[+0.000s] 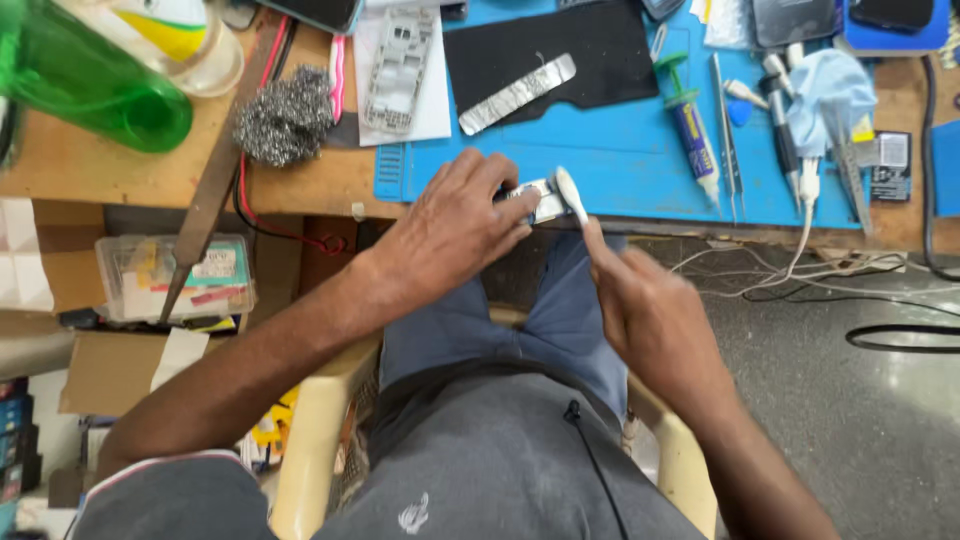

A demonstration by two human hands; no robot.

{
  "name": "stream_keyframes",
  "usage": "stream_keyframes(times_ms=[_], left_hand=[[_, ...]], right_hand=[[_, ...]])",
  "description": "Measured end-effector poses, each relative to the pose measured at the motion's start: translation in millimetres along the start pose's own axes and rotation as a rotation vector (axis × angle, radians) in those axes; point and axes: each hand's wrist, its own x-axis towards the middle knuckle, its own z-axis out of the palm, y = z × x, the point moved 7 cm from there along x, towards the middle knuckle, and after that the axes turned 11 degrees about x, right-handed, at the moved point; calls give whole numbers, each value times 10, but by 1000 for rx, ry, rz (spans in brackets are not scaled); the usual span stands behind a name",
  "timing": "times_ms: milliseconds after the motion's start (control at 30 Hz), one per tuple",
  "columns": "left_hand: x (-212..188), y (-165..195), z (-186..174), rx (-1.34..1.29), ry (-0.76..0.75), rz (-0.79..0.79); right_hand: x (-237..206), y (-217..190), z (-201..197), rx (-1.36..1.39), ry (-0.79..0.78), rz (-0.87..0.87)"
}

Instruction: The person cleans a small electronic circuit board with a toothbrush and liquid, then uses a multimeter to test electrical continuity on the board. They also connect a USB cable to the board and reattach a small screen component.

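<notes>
Head view: left hand [455, 225] at frame centre, grip pinched on small silvery part [535, 200] at near edge of blue mat [620, 150] on desk [90, 170]. Right hand [650, 310] lower right of centre, grip closed around white tool [572, 195], tip touching part. Steel wool [287, 115] upper left; syringe [690, 125] and tweezers [728, 130] upper right.

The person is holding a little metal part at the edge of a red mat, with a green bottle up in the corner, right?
Not quite: the mat is blue, not red, as the head view shows. The left hand does hold the small metal part at its edge, and the green bottle is in the corner.
</notes>
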Motion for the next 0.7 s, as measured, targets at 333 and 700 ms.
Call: stream_keyframes(times_ms=[333,700], left_hand=[[-8,-11,10,-25,-47,-13],[-2,-18,-15,-18,-17,-11]], right_hand=[[-48,92,10,16,-32,100],[-2,27,-30,21,-58,73]])
